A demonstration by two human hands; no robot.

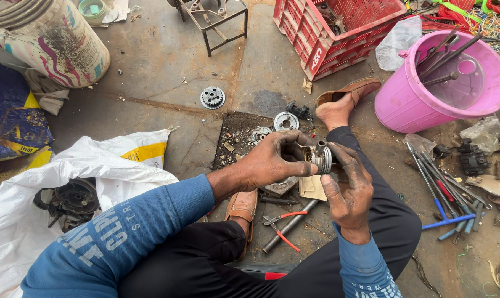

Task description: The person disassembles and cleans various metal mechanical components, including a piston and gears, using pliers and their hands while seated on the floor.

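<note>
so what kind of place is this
Likely an informal roadside mechanic's workshop: both hands hold a ringed metal piston, a pink bucket holds long tools, and a gear lies on the oily floor.

Bucket [410,102]: I see pink.
Crate [316,41]: red lattice.
Sleeves [123,232]: blue, pale lettering.
Pliers [283,229]: red handles.
Sack [123,165]: white with yellow.
Piston [320,158]: silver-grey.
</note>
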